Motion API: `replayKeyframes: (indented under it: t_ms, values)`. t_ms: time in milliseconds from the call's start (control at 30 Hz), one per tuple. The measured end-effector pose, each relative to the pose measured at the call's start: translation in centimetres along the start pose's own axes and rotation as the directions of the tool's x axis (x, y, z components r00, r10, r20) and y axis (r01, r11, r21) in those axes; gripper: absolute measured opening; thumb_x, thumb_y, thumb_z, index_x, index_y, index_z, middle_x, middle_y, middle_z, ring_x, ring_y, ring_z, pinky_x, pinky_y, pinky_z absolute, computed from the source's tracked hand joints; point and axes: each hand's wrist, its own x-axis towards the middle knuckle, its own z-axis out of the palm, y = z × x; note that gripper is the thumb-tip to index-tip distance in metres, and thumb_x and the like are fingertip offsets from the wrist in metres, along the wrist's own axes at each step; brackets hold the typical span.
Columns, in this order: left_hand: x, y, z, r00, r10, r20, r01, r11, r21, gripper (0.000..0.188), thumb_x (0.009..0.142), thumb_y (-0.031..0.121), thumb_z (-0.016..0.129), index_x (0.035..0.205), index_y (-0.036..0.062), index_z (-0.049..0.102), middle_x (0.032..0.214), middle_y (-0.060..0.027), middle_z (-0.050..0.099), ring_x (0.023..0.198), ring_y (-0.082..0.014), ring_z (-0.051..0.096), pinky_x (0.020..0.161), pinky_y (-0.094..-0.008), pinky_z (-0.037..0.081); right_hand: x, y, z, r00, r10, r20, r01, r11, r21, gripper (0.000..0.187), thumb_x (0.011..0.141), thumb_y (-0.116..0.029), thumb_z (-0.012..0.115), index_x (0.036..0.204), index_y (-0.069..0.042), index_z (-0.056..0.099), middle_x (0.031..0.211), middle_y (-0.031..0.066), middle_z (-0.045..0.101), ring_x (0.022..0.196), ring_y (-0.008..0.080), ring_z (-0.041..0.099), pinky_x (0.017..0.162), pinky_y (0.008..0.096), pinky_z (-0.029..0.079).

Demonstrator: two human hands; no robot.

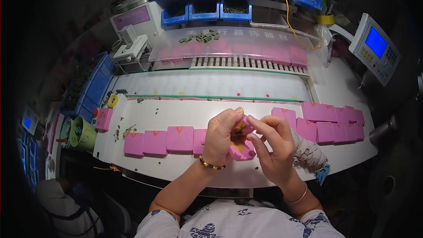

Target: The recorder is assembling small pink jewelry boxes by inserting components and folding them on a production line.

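Note:
In my left hand (pixel 217 134) is a pink rubber mold (pixel 240 153), bent open above the table's near part. Yellow and dark brown show on its inside. The fingers and thumb of my right hand (pixel 276 147) close in on the mold's right edge; whether a small piece sits between the fingertips is too fine to tell. Left of my hands, several pink blocks (pixel 179 139) stand in a row, one partly hidden behind my left hand. A greyish cloth bundle (pixel 309 152) with a blue end lies just beyond my right hand.
More pink blocks (pixel 319 112) stand in rows at the right. Across the table run a white strip with green edges (pixel 211 83) and rollers under a clear cover (pixel 176 53). Blue bins (pixel 205 9) stand behind. A screen panel (pixel 376 46) is at right, a green bucket (pixel 83 134) at left.

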Motion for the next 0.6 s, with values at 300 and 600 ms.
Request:
replayKeyframes:
  t_ms: [300,600]
  values:
    - [-0.4,0.1,1.4,0.988,0.133,-0.075,-0.124,0.986,0.107,0.036,0.098,0.034,0.056,0.074,0.0092,0.049,0.065,0.0000,0.053,0.052,-0.0055,0.050,0.046,-0.0196,0.044,0.5,0.6,-0.2,0.997,-0.065,0.043,0.066,0.997,-0.028,0.020,0.075,0.003,0.075,0.093,-0.001,0.067,0.084,0.0086,0.054,0.070,0.0190,0.056,0.057,0.0295,0.047]
    - [0.1,1.6,-1.1,0.993,-0.103,-0.050,0.101,0.994,-0.040,0.040,0.101,0.040,0.049,0.103,0.0006,0.058,0.078,-0.0077,0.062,0.059,-0.0122,0.061,0.054,-0.0236,0.050,1.2,0.4,-2.5,0.968,-0.220,-0.123,0.200,0.967,-0.157,0.023,0.071,0.005,0.079,0.090,-0.002,0.069,0.077,0.0048,0.052,0.064,0.0152,0.051,0.051,0.0265,0.041]
